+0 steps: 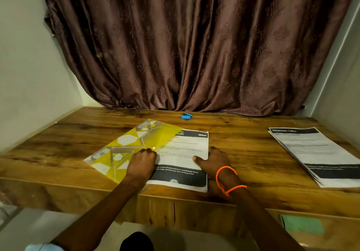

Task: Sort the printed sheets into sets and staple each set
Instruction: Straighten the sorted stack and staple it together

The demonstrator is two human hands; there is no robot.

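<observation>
A printed sheet (185, 147) with black header and footer bands lies at the front middle of the wooden table (243, 149). A yellow patterned plastic folder (134, 143) overlaps its left side. My left hand (142, 163) rests with curled fingers on the folder's lower edge where it meets the sheet. My right hand (213, 161), with an orange cord at the wrist, grips the sheet's right edge, thumb on top of the paper. A stack of printed sheets (319, 153) lies at the right. A small blue stapler (186, 115) sits at the back near the curtain.
A brown curtain (194, 46) hangs behind the table and touches its back edge. White walls close in on the left and right. The table's front edge runs just below my wrists, with a green patch (302, 225) on its front face.
</observation>
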